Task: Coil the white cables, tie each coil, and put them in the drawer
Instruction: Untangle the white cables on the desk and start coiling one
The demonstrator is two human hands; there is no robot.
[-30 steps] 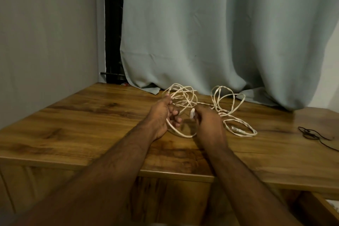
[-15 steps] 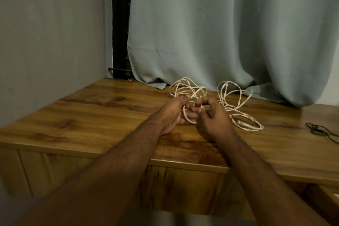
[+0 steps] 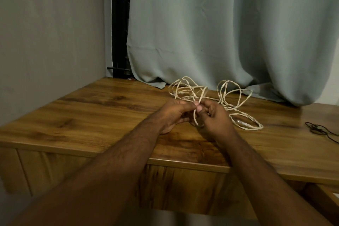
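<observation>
Tangled white cables lie in loose loops on the wooden table near the curtain, with another bundle of white loops to their right. My left hand and my right hand meet over the table's middle. Both pinch a strand of the white cable between thumb and fingertips, and a small loop of it hangs between the two hands. The drawer front shows below the table edge, shut.
A grey-green curtain hangs behind the table and drapes onto its back edge. A thin black cable lies at the far right. A grey wall bounds the left side. Part of an open drawer corner shows bottom right.
My hands came together; the right hand, which held a cable end a little apart, now pinches the same strand right beside the left. The small loop between them has tightened.
</observation>
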